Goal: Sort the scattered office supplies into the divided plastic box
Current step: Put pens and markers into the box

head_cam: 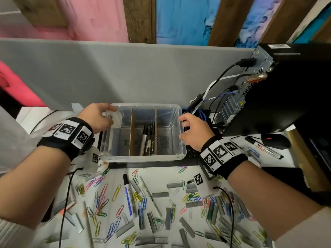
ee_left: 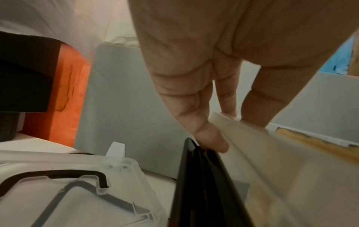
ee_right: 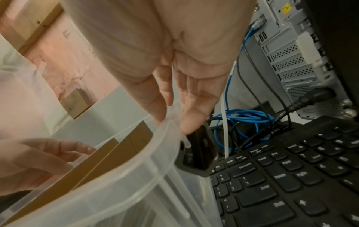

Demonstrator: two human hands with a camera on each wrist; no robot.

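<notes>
Item: divided plastic box [head_cam: 143, 156], clear, centre of the head view, standing on a black keyboard [ee_right: 291, 176] at the back of the desk. Two brown cardboard dividers [head_cam: 131, 133] make three compartments; the middle one holds several markers [head_cam: 146, 140], the outer two look empty.

Hands: left hand [head_cam: 95, 116] at the box's left wall, thumb over the rim, fingers curved down the outside. Right hand [head_cam: 194, 131] at the right wall, fingers nearly straight against the rim; whether it truly grips, cannot tell.

Hazards (judged): box sits on keys, not a flat top, so a one-sided pull may tip or slide it and spill the markers; loose dividers could shift; blue cables [ee_right: 246, 118] just beside the right hand may snag.

Unsorted: coloured paper clips [head_cam: 116, 192], staple strips [head_cam: 168, 218] and a blue-labelled marker [head_cam: 128, 196] litter the white desk [head_cam: 161, 178] in the lower frame.

Surroundings: grey partition [head_cam: 107, 72] behind; computer tower [head_cam: 286, 86] upper right; mouse [head_cam: 275, 140] and another marker [head_cam: 263, 147] at right; pink and blue panels above.
</notes>
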